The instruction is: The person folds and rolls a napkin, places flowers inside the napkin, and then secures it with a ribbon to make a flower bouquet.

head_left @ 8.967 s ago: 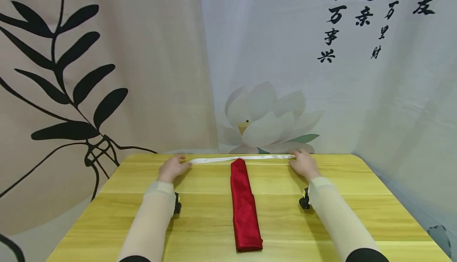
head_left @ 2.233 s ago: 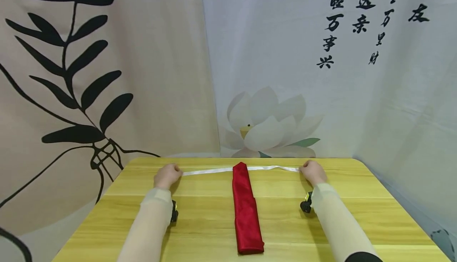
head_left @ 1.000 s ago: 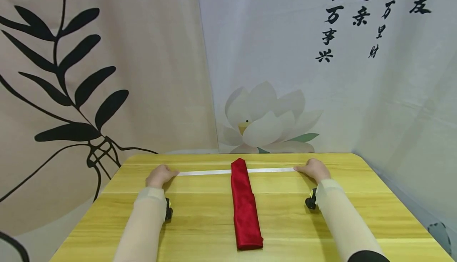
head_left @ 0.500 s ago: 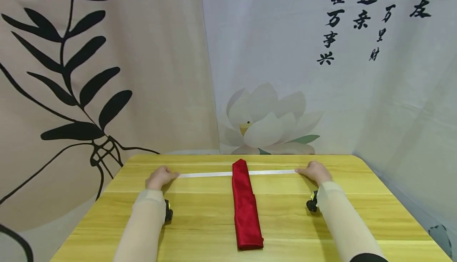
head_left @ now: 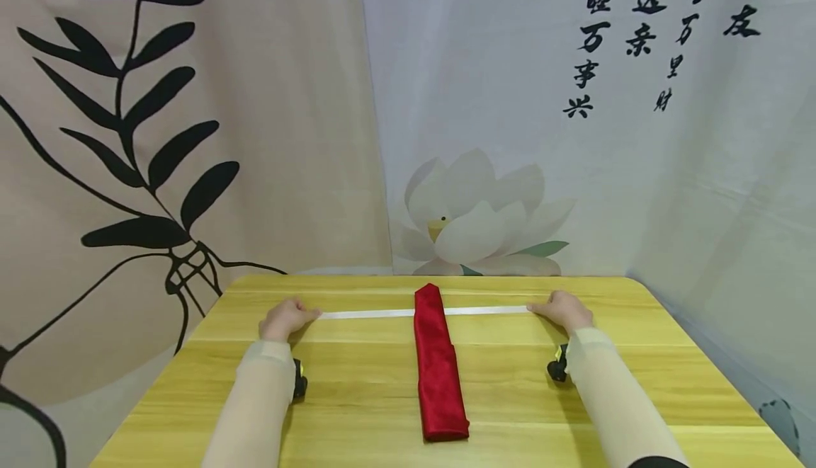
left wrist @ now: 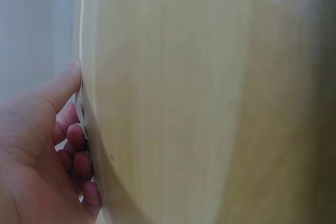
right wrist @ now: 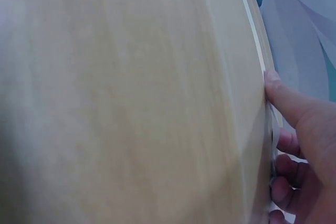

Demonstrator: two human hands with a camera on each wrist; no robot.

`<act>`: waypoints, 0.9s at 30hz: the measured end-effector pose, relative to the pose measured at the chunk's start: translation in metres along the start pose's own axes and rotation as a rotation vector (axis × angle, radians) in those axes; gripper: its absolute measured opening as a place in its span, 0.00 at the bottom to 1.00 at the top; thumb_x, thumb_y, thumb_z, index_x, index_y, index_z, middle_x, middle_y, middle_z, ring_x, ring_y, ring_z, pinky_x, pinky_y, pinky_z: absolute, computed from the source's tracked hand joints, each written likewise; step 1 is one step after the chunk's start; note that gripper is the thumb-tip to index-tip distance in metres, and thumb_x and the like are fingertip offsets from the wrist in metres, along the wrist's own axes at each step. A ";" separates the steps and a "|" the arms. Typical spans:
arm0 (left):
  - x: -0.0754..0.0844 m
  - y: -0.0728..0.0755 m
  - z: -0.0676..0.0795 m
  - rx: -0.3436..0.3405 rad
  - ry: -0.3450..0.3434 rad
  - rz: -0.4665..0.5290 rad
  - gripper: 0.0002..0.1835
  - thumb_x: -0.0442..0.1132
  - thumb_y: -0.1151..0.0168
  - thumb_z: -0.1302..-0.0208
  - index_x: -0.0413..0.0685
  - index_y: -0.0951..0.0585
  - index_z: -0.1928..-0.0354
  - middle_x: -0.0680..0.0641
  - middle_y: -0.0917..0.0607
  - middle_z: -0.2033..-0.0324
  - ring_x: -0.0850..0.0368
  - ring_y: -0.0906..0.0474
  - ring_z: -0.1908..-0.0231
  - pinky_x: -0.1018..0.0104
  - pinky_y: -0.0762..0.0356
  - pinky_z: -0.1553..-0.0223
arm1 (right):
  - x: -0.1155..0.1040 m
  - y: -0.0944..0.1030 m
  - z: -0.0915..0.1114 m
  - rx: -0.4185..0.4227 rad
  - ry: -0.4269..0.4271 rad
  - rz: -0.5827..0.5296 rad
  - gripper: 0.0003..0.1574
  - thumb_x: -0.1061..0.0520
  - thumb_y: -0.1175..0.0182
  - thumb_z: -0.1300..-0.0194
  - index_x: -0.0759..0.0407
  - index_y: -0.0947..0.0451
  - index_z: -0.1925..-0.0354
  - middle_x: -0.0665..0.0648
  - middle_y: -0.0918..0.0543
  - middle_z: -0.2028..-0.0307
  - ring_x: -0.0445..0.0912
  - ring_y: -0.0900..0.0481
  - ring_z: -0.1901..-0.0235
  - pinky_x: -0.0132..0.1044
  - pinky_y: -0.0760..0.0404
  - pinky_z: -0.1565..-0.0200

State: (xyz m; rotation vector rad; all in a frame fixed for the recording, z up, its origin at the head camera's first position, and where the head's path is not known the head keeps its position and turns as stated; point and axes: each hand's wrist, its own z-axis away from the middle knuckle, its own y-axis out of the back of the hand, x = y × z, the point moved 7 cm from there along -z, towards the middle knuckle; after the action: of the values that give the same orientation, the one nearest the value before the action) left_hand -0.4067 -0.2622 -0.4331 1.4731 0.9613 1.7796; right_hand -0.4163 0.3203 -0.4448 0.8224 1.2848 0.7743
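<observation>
A folded red satin cloth lies lengthwise in the middle of the wooden table. A narrow white ribbon runs straight across near the cloth's far end; its middle is hidden beneath the cloth. At the ribbon's left end, my left hand pinches it, thumb pressed on the ribbon and the other fingers curled. My right hand holds the opposite end the same way, its thumb on the ribbon. Short ribbon tails show by the fingers of both hands in the wrist views.
The wooden table has its far edge just beyond the hands. Behind it hangs a pale curtain printed with a dark plant, a lotus and black characters. A dark wrist camera sits at each cuff.
Over the nine seconds, the ribbon has come from behind the cloth's far end to under it, nearer me. Since 2.2 seconds ago it has straightened; the left hand shifted slightly left. Lately almost nothing moves.
</observation>
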 end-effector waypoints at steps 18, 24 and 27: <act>0.000 0.002 0.008 0.027 -0.021 -0.033 0.21 0.59 0.38 0.37 0.50 0.29 0.73 0.49 0.29 0.76 0.52 0.34 0.72 0.51 0.38 0.63 | 0.002 0.002 0.016 0.010 0.038 -0.030 0.29 0.36 0.39 0.38 0.61 0.27 0.67 0.57 0.22 0.69 0.52 0.27 0.69 0.72 0.43 0.50; -0.004 -0.001 0.010 0.017 -0.037 -0.038 0.21 0.59 0.39 0.37 0.49 0.29 0.72 0.47 0.28 0.75 0.48 0.33 0.67 0.51 0.38 0.63 | 0.005 -0.001 0.019 0.002 0.030 -0.053 0.27 0.37 0.38 0.38 0.60 0.29 0.69 0.56 0.23 0.71 0.52 0.28 0.68 0.73 0.46 0.49; -0.004 -0.001 0.011 0.011 -0.053 -0.046 0.21 0.58 0.39 0.36 0.49 0.28 0.70 0.47 0.28 0.74 0.45 0.33 0.65 0.50 0.38 0.63 | 0.006 -0.001 0.021 0.006 0.032 -0.061 0.27 0.37 0.38 0.38 0.59 0.29 0.71 0.56 0.24 0.72 0.52 0.29 0.69 0.72 0.46 0.49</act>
State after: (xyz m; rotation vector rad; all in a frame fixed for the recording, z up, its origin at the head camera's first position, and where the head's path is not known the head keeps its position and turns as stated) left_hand -0.3949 -0.2634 -0.4350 1.4858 0.9720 1.6965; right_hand -0.3943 0.3232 -0.4468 0.7748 1.3358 0.7373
